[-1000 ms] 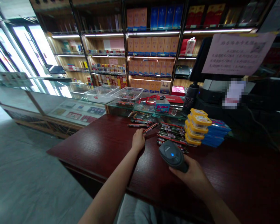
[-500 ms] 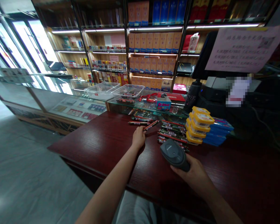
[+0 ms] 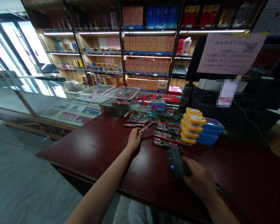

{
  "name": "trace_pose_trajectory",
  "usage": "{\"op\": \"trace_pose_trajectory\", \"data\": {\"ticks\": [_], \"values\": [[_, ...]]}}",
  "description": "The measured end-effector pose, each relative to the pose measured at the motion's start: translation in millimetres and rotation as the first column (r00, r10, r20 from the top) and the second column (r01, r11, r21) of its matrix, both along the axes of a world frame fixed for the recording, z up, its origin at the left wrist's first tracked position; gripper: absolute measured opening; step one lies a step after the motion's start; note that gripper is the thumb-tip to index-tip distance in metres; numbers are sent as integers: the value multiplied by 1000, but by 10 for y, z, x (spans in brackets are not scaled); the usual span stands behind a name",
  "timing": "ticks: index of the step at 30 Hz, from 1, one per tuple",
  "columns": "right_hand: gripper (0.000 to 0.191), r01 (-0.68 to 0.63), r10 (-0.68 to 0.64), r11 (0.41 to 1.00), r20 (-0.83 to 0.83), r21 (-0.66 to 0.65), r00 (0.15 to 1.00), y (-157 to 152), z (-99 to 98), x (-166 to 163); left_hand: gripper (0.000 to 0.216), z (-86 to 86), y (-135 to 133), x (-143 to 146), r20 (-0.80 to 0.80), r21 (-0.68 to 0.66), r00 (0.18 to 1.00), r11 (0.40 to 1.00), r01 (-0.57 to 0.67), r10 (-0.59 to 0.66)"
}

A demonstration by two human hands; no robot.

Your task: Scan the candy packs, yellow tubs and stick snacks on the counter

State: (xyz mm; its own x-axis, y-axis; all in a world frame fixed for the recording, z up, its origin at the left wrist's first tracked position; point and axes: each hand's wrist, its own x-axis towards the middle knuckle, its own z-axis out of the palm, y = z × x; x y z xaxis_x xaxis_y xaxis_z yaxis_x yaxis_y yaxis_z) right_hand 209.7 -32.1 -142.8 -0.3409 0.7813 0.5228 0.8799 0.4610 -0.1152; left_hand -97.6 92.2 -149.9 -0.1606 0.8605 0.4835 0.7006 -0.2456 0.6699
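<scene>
My left hand (image 3: 133, 139) is closed on the near end of a slim dark-and-red stick packet (image 3: 147, 127), which points away to the right above the tabletop. In my right hand (image 3: 199, 177) is a dark grey barcode scanner (image 3: 175, 161) with a blue light lit on its top; its cable trails off to the right. Between the hands and a little beyond them lies a row of similar stick packets (image 3: 166, 135). A smaller group of stick packets (image 3: 135, 121) lies just past my left hand. What is printed on them is too small to read.
Yellow-lidded tubs (image 3: 192, 126) stand stacked beside blue packs (image 3: 210, 132) at the right. Behind the dark red table (image 3: 88, 146) is a glass ledge with clear plastic bins (image 3: 123, 95) and a small blue box (image 3: 158, 105). A monitor (image 3: 193, 62) stands at the back right.
The scanner has turned and dropped slightly toward me, and its blue light now shows. My left hand still grips the stick packet. The whole view has shifted slightly.
</scene>
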Motion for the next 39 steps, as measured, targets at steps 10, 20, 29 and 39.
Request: {"op": "trace_pose_trajectory", "data": {"ticks": [10, 20, 29, 39], "values": [[38, -3, 9, 998, -88, 67, 996, 37, -74, 52, 24, 350, 240, 581, -313, 4, 938, 988, 156, -147], [40, 26, -15, 997, -134, 76, 991, 53, -94, 82, 33, 86, 524, 978, -170, -57, 966, 981, 186, -193], [34, 26, -17, 997, -125, 71, 992, 43, -68, 72, 35, -8, 527, 1002, -94, 72, 979, 980, 187, -180], [33, 21, -12, 992, -76, 127, 997, 46, -104, 111, 26, 84, 429, 241, -197, 88, 977, 994, -67, 83]]}}
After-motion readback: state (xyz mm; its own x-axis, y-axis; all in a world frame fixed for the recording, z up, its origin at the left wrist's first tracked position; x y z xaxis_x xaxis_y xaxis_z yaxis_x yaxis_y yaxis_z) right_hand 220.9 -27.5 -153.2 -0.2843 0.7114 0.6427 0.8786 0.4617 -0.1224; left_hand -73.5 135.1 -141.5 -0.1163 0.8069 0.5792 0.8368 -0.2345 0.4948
